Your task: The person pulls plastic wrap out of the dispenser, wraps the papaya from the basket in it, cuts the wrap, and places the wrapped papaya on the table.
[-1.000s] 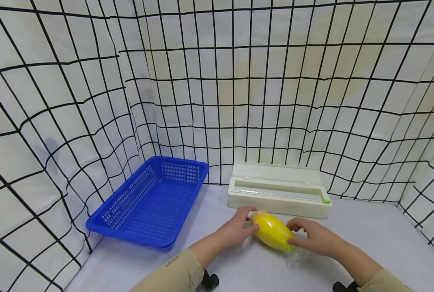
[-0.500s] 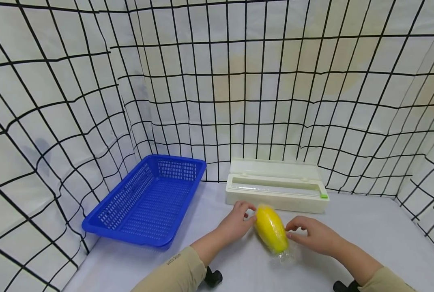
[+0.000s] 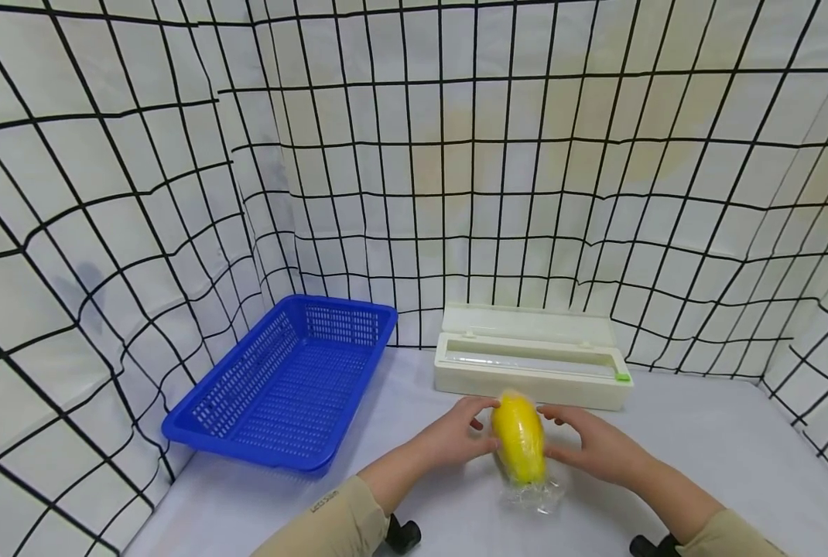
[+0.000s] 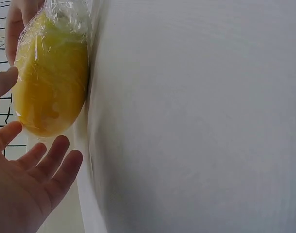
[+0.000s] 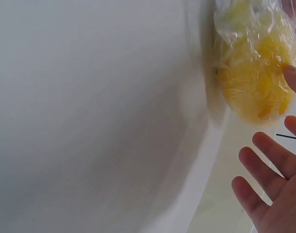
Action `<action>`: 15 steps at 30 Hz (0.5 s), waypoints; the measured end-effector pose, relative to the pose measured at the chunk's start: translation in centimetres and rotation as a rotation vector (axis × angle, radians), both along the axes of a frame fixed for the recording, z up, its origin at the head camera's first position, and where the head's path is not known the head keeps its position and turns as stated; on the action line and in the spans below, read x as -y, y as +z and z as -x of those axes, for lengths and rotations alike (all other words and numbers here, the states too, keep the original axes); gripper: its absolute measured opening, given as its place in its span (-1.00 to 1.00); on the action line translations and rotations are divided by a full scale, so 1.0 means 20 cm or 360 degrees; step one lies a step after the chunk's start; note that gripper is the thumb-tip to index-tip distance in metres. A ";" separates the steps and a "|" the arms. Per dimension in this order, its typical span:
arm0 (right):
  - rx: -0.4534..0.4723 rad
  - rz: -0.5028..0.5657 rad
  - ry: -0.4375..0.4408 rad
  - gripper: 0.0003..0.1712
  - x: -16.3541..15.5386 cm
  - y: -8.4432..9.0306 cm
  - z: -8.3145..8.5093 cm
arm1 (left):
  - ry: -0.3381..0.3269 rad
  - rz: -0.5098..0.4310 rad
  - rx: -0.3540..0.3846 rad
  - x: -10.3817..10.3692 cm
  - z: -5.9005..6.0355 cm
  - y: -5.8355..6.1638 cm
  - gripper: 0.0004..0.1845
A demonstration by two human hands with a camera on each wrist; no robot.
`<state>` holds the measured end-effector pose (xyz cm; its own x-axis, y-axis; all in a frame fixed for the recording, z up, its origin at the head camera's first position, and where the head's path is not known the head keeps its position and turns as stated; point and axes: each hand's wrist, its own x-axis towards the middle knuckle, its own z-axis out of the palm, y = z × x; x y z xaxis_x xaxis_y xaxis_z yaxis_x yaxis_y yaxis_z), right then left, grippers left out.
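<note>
A yellow, mango-like fruit point(image 3: 521, 442) is wrapped in clear cling film, with loose film point(image 3: 535, 495) bunched at its near end. My left hand point(image 3: 456, 435) holds its left side with thumb and index fingertips. On its right side, the thumb and index fingertips of my right hand point(image 3: 600, 449) hold it too. The wrist views show the left hand's other fingers point(image 4: 54, 158) and the right hand's other fingers point(image 5: 264, 170) spread apart from the fruit point(image 4: 53, 82). Whether its underside touches the table cannot be told.
Behind the fruit stands a white cling-film dispenser point(image 3: 525, 382), lid raised, a film roll inside. A blue perforated basket point(image 3: 295, 402) sits to the left on the white-covered table point(image 3: 699, 441). Black wire mesh point(image 3: 477, 193) rises at the back and sides.
The fruit has turned from slanting to nearly lengthwise, its film end toward me. The right hand came off it slightly, then moved left against it; the left hand stayed beside it.
</note>
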<state>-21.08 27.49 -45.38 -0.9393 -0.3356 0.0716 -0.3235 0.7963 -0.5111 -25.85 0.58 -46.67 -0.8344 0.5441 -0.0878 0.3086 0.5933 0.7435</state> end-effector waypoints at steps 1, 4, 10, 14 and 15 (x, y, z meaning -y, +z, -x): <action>-0.0014 -0.0010 0.0011 -0.26 0.00 0.00 0.00 | -0.0039 0.0010 0.0011 0.00 0.00 0.00 -0.29; -0.0064 -0.0015 0.0034 -0.27 0.01 -0.01 0.00 | -0.0107 0.0027 0.0031 0.00 -0.01 0.00 -0.19; -0.0109 -0.0031 -0.0027 -0.31 0.04 0.00 -0.01 | -0.0149 -0.0015 0.0063 -0.02 0.00 0.01 -0.15; -0.0097 -0.0051 -0.0069 -0.35 0.04 0.01 -0.01 | -0.0160 -0.0036 0.0090 -0.03 0.01 0.01 -0.15; -0.0097 -0.0054 -0.0076 -0.36 0.04 0.01 -0.01 | -0.0157 -0.0029 0.0089 -0.03 0.01 0.01 -0.15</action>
<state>-20.96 26.61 -45.21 -0.9486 -0.2937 0.1182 -0.3142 0.8282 -0.4641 -26.03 1.17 -46.45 -0.7707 0.6254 -0.1223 0.3226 0.5484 0.7715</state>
